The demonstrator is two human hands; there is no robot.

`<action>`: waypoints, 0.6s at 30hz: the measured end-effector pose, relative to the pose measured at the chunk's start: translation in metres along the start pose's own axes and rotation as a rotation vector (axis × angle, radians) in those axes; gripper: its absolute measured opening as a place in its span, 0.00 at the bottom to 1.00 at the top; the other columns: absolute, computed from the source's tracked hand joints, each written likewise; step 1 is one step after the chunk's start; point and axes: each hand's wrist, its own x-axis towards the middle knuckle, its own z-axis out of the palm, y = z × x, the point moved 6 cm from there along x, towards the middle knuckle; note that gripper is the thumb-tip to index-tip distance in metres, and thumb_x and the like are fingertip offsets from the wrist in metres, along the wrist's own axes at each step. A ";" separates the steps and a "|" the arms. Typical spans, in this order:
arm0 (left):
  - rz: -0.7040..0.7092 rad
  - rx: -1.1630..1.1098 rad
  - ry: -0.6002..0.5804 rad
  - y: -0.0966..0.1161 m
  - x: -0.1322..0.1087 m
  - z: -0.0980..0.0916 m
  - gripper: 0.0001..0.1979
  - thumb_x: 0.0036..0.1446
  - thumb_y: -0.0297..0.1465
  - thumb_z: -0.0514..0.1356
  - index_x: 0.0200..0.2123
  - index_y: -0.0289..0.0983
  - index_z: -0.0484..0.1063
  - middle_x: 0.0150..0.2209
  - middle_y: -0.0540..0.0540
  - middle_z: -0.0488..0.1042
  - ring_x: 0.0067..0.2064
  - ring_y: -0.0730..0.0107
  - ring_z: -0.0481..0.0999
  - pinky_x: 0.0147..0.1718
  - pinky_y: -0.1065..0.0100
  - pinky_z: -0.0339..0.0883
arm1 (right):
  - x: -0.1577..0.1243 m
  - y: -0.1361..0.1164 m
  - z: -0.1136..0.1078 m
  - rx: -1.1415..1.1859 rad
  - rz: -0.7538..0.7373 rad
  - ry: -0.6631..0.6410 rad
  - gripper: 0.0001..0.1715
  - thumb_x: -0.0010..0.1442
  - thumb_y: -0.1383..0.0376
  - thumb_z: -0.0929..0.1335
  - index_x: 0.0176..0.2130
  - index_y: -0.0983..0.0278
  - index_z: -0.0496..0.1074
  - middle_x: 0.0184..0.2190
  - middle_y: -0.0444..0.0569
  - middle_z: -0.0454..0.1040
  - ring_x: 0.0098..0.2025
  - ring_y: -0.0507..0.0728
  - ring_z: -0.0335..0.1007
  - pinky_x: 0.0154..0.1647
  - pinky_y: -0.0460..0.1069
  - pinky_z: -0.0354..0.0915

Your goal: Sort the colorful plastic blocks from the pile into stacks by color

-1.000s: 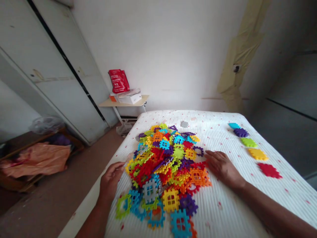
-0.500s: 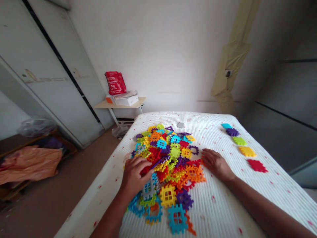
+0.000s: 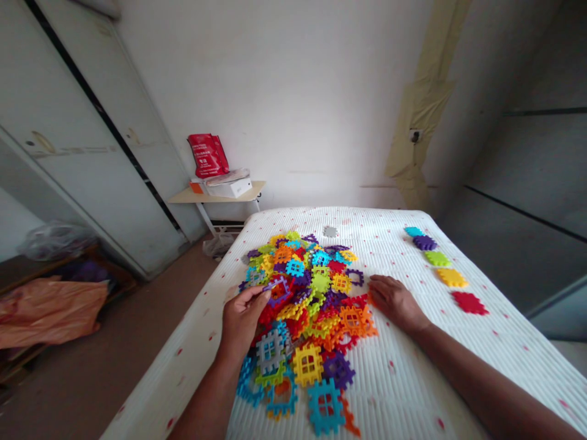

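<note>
My left hand (image 3: 243, 313) pinches a purple frame-shaped interlocking tile (image 3: 277, 290) between thumb and fingers, over the left side of a heap of plastic tiles. My right hand (image 3: 397, 300) lies flat against the heap's right edge, its fingertips touching or close to red and orange pieces; it is open and holds nothing I can see. Near its fingers lies a dark purple open frame (image 3: 355, 277). Nearer me are a yellow window tile (image 3: 307, 365), a grey window tile (image 3: 270, 351) and a blue window tile (image 3: 326, 406).
On the right of the white ribbed cover (image 3: 403, 391), several solid tiles form a row, from a blue one (image 3: 414, 231) to a red one (image 3: 470, 302). A grey tile (image 3: 330, 231) lies alone at the back. Behind stands a small table (image 3: 181, 196) with a red bag (image 3: 207, 155).
My left hand has lifted the purple frame tile from the heap and now holds it raised and tilted. My right hand stays at the heap's edge. The view has shifted slightly.
</note>
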 end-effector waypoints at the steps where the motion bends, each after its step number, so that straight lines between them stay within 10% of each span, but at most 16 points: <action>1: -0.018 -0.030 -0.006 -0.001 0.000 0.001 0.19 0.43 0.42 0.65 0.34 0.34 0.76 0.25 0.49 0.75 0.26 0.70 0.72 0.28 0.70 0.66 | 0.000 0.000 0.000 0.000 -0.001 -0.003 0.16 0.64 0.64 0.59 0.41 0.65 0.73 0.44 0.56 0.73 0.45 0.59 0.70 0.45 0.53 0.66; 10: -0.016 -0.110 -0.087 0.021 -0.013 0.016 0.28 0.43 0.41 0.65 0.48 0.37 0.70 0.37 0.46 0.77 0.37 0.67 0.75 0.37 0.70 0.68 | 0.000 -0.005 -0.007 0.083 0.001 0.101 0.15 0.62 0.64 0.60 0.44 0.66 0.71 0.44 0.58 0.73 0.45 0.60 0.70 0.44 0.56 0.67; 18: 0.050 -0.002 -0.303 0.046 -0.033 0.063 0.34 0.48 0.42 0.62 0.58 0.43 0.57 0.25 0.54 0.72 0.23 0.75 0.66 0.23 0.75 0.60 | 0.016 -0.107 -0.054 0.365 -0.224 0.115 0.30 0.59 0.52 0.65 0.55 0.64 0.63 0.51 0.57 0.69 0.50 0.59 0.65 0.49 0.55 0.63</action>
